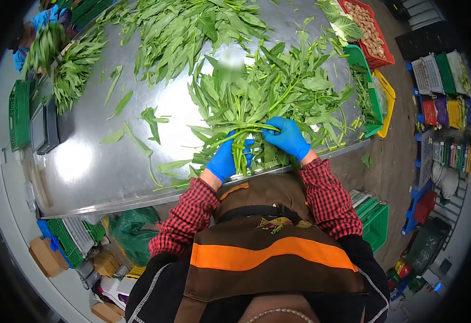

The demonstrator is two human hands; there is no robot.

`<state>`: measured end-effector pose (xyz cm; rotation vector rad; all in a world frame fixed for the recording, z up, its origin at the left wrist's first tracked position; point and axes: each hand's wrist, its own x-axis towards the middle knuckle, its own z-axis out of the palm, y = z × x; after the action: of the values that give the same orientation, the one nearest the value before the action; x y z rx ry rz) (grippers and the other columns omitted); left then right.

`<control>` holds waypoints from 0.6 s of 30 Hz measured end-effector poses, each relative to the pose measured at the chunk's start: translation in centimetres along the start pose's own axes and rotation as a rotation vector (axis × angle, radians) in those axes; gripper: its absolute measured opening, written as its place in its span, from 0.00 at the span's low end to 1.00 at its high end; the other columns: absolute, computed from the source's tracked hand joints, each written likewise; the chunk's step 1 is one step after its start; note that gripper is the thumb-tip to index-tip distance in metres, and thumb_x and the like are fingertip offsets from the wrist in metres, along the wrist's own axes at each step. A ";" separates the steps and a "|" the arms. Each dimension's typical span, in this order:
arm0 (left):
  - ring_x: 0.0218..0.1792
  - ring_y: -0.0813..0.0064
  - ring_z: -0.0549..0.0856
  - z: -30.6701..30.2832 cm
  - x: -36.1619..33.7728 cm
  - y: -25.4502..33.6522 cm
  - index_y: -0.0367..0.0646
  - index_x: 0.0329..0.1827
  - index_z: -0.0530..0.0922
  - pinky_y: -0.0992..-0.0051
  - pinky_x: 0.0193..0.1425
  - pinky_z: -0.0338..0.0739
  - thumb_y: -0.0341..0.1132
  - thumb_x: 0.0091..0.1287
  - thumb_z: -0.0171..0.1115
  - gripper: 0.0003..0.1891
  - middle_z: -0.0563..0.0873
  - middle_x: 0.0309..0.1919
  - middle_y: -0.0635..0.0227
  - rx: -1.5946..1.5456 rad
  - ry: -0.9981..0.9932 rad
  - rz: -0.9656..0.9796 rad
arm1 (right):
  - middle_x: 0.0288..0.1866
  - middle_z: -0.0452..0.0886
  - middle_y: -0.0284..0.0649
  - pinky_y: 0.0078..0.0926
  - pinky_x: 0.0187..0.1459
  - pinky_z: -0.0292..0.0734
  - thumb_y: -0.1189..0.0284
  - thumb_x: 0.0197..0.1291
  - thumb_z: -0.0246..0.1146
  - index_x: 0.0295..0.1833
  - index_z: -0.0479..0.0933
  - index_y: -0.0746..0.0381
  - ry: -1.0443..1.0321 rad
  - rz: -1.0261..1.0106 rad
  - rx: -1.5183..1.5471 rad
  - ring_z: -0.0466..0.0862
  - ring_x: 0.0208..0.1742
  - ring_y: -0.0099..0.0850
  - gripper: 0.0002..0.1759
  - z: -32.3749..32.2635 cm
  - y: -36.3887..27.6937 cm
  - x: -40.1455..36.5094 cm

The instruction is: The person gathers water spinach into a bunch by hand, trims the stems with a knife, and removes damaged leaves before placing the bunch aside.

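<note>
My left hand [224, 161], in a blue glove, is wrapped round the stems of a bunch of water spinach [241, 107] at the table's near edge. The bunch's leaves fan out away from me. In my blue-gloved right hand [289, 140], several green stems [254, 126] are pinched; they lie crosswise over the bunch, just above my left hand. To the right and behind, a loose heap of the same leafy greens [310, 86] spreads over the metal table [95, 172]. A larger pile of leaves [176, 32] lies farther back.
At the right edge stand a green crate [374, 129] with cuttings, a yellow crate [388, 102] and a red crate [387, 58] of brown produce. A scale-like device [44, 129] sits at the left. Another person [44, 21] holds greens at the far left corner.
</note>
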<state>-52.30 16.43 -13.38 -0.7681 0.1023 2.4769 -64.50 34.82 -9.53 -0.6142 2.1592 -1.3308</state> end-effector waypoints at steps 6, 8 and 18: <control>0.34 0.72 0.81 1.1 -1.4 -0.5 0.38 0.55 0.76 0.69 0.41 0.79 0.44 0.69 0.60 0.20 0.82 0.36 0.67 0.294 0.033 0.100 | 0.27 0.78 0.37 0.23 0.34 0.73 0.75 0.47 0.67 0.35 0.81 0.66 0.018 -0.081 -0.180 0.77 0.28 0.25 0.08 0.3 -0.2 -0.9; 0.44 0.69 0.84 1.2 -1.4 -0.7 0.38 0.58 0.75 0.66 0.50 0.81 0.34 0.67 0.62 0.19 0.84 0.45 0.63 0.456 0.042 0.242 | 0.29 0.81 0.42 0.28 0.36 0.76 0.70 0.46 0.67 0.34 0.82 0.62 0.043 -0.065 -0.211 0.83 0.32 0.34 0.10 0.5 -0.6 -0.9; 0.41 0.67 0.83 3.6 -2.6 0.5 0.34 0.52 0.77 0.67 0.53 0.77 0.30 0.66 0.61 0.14 0.82 0.37 0.64 0.395 -0.072 0.377 | 0.33 0.79 0.28 0.22 0.38 0.70 0.62 0.60 0.66 0.42 0.79 0.62 0.866 0.047 0.727 0.76 0.33 0.24 0.14 -9.2 -2.8 4.9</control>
<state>-52.60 15.58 -9.01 -0.5238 0.7468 2.6997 -73.85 36.71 -4.48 0.3756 1.9603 -2.4681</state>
